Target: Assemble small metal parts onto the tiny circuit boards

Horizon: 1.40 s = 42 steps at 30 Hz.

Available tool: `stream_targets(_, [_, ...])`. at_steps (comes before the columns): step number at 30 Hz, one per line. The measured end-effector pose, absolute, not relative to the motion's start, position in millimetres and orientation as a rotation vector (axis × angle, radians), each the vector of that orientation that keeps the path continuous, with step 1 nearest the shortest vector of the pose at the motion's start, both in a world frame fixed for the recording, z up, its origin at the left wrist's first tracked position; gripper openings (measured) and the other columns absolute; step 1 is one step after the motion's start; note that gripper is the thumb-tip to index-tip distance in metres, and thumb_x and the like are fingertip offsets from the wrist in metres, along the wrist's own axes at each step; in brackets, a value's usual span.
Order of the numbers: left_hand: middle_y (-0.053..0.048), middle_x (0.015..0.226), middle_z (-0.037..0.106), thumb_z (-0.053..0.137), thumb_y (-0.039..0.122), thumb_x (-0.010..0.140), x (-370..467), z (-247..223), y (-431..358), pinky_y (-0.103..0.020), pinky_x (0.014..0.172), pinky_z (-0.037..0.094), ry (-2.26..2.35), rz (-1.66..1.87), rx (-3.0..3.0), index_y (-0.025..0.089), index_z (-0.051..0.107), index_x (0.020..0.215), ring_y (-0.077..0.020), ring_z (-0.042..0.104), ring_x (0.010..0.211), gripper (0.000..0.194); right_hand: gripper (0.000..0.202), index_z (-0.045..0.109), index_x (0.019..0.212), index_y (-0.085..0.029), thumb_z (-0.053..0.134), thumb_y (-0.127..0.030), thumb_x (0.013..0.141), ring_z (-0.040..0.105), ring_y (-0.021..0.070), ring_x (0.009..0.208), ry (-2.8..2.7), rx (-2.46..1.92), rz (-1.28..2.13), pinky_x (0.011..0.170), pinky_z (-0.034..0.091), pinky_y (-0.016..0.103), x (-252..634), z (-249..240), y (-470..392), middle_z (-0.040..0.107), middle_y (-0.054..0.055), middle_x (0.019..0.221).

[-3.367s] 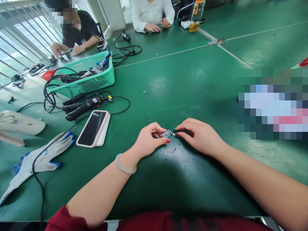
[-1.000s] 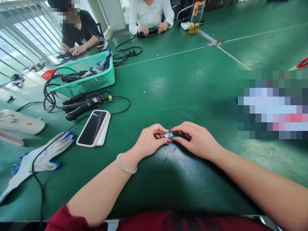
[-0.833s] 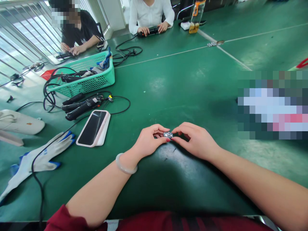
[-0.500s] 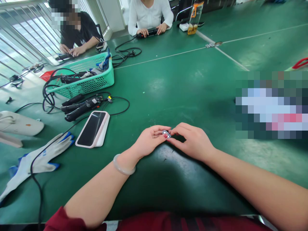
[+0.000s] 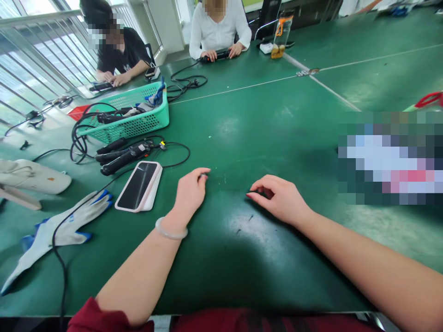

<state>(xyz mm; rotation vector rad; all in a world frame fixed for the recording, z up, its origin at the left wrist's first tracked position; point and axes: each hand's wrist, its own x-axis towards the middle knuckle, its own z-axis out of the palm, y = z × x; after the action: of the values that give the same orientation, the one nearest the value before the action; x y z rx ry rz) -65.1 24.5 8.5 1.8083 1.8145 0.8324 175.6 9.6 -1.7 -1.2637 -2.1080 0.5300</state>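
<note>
My left hand (image 5: pixel 190 191) is closed in a pinch over the green table (image 5: pixel 228 258), to the right of the phone. Only a dark sliver of the small shiny piece (image 5: pixel 204 174) shows between its thumb and fingers; its kind cannot be made out. A pale bangle (image 5: pixel 171 230) circles the left wrist. Across a gap, my right hand (image 5: pixel 282 198) rests low over the table. Its fingers are curled, with thumb and forefinger a little apart and nothing visible between them. The phone (image 5: pixel 138 186) in a pink case leans on a white stand.
Left lie a white-and-blue glove (image 5: pixel 69 226), a black corded tool (image 5: pixel 128 157) and a green basket (image 5: pixel 134 122) of cords and tools. A bottle (image 5: pixel 282 34) stands at the back. Two people sit opposite, hands on black tools. A blurred-out patch covers the right side.
My hands have parted. The left has drawn away leftward with the small shiny piece in its pinch; the right has let go and stays about where it was. The view has shifted slightly.
</note>
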Motion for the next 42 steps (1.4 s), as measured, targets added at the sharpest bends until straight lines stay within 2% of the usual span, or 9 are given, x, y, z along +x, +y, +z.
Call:
stream_targets(3, [-0.013,0.109,0.067,0.038,0.014,0.086,-93,11,29,-0.041,0.095,0.044,2.248,0.632,2.038,0.013,0.064,0.112,-0.0263,0.061,0.103,0.037,0.016,0.064,0.073,-0.021,0.06,-0.034,0.081,0.05,0.0109,0.056,-2.042,-1.32,0.615,0.055,0.041,0.024,180,-3,14,0.058,-0.001,0.067])
stream_targets(6, [-0.014,0.112,0.064,0.035,0.012,0.085,-112,12,31,-0.039,0.092,0.046,2.415,0.507,2.073,0.011,0.066,0.107,-0.0261,0.06,0.101,0.039,0.021,0.063,0.07,-0.021,0.056,-0.036,0.083,0.05,0.0115,0.056,-2.013,-1.361,0.663,0.056,0.041,0.025,182,-4,16,0.059,0.0,0.066])
stream_targets(12, [-0.013,0.106,0.061,0.037,0.015,0.084,-124,10,33,-0.035,0.086,0.048,2.482,0.386,2.025,0.012,0.069,0.101,-0.0238,0.06,0.095,0.037,0.025,0.062,0.067,-0.02,0.054,-0.039,0.083,0.05,0.0127,0.057,-1.993,-1.388,0.678,0.056,0.041,0.026,182,-5,17,0.06,0.001,0.065])
stream_targets(19, [-0.013,0.091,0.066,0.046,0.021,0.082,-124,15,31,-0.037,0.074,0.048,2.524,0.317,2.006,0.016,0.071,0.093,-0.027,0.063,0.084,0.029,0.025,0.062,0.067,-0.02,0.053,-0.038,0.083,0.052,0.0129,0.056,-1.989,-1.398,0.651,0.055,0.041,0.026,182,-5,17,0.061,0.0,0.064])
stream_targets(23, [-0.014,0.092,0.068,0.049,0.023,0.081,-121,15,31,-0.038,0.08,0.047,2.51,0.372,2.047,0.016,0.071,0.098,-0.0285,0.063,0.089,0.028,0.025,0.061,0.066,-0.02,0.053,-0.037,0.083,0.052,0.0129,0.055,-1.992,-1.373,0.612,0.054,0.041,0.026,182,-5,16,0.061,0.0,0.062])
stream_targets(28, [-0.014,0.1,0.068,0.05,0.02,0.081,-121,10,37,-0.039,0.091,0.044,2.385,0.587,2.024,0.014,0.07,0.1,-0.0275,0.061,0.096,0.028,0.025,0.062,0.066,-0.02,0.053,-0.036,0.083,0.052,0.013,0.055,-1.987,-1.376,0.616,0.054,0.041,0.026,182,-4,15,0.061,0.0,0.062])
stream_targets(35, [-0.008,0.101,0.069,0.053,0.023,0.081,-101,-2,41,-0.037,0.093,0.043,2.053,0.928,1.735,0.018,0.069,0.1,-0.021,0.06,0.097,0.025,0.022,0.064,0.069,-0.021,0.056,-0.035,0.082,0.051,0.012,0.056,-2.021,-1.369,0.69,0.055,0.042,0.025,180,-6,16,0.06,-0.001,0.064])
stream_targets(38, [-0.007,0.099,0.069,0.055,0.026,0.081,-67,-2,32,-0.033,0.089,0.046,1.646,1.0,1.636,0.017,0.067,0.104,-0.0174,0.062,0.091,0.027,0.015,0.068,0.085,-0.021,0.062,-0.034,0.079,0.054,0.0122,0.06,-2.153,-1.307,0.671,0.058,0.045,0.026,176,-9,16,0.062,0.0,0.074])
stream_targets(42, [-0.007,0.104,0.069,0.056,0.022,0.081,-28,7,12,-0.03,0.09,0.046,1.226,0.942,1.583,0.017,0.066,0.105,-0.0159,0.062,0.094,0.027,0.036,0.063,0.111,-0.021,0.064,-0.035,0.078,0.059,0.0154,0.073,-2.287,-1.293,0.593,0.071,0.049,0.031,173,-10,15,0.064,0.004,0.093])
